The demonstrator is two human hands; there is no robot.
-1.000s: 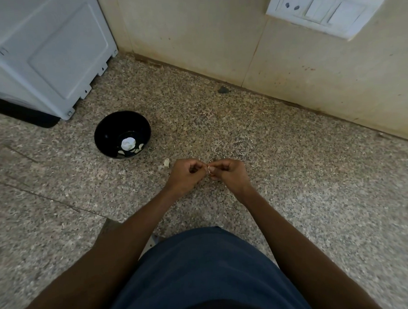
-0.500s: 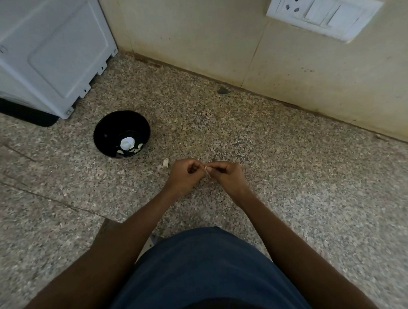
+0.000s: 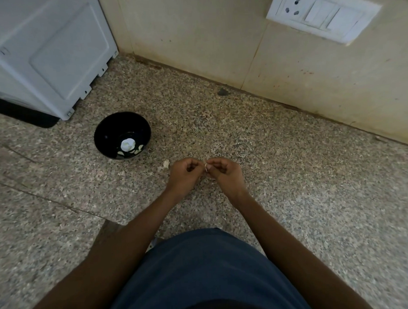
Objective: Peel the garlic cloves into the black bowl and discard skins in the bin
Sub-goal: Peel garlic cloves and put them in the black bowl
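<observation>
Your left hand [image 3: 184, 172] and your right hand [image 3: 223, 172] meet fingertip to fingertip over the middle of the speckled stone counter [image 3: 292, 173]. Between them you pinch a garlic clove [image 3: 206, 166]; only a small pale sliver of it shows where the thumbs and forefingers come together, and how much skin remains on it is too small to tell. Both hands have their fingers curled in around that pinch, and the left one shows a dark hollow inside its curl.

The black bowl [image 3: 108, 132] stands to the left of your hands and a little farther toward the wall, near but apart from them. Inside it, low on the side nearest you, lie a round white piece [image 3: 127, 144] and a few small pale cloves [image 3: 140, 147] beside it. A scrap of garlic skin [image 3: 166, 163] lies on the counter just beside your left hand, between that hand and the bowl.

The counter runs back to a cream tiled wall [image 3: 193, 38], and a small dark spot [image 3: 222, 92] sits near the seam where they meet. A white appliance [image 3: 42, 51] fills the far left corner of the counter, with a dark base under it. A white switch plate with a socket [image 3: 323, 13] is fixed to the wall at the upper right. Your dark blue garment [image 3: 203, 271] fills the near edge of the view between your forearms.
</observation>
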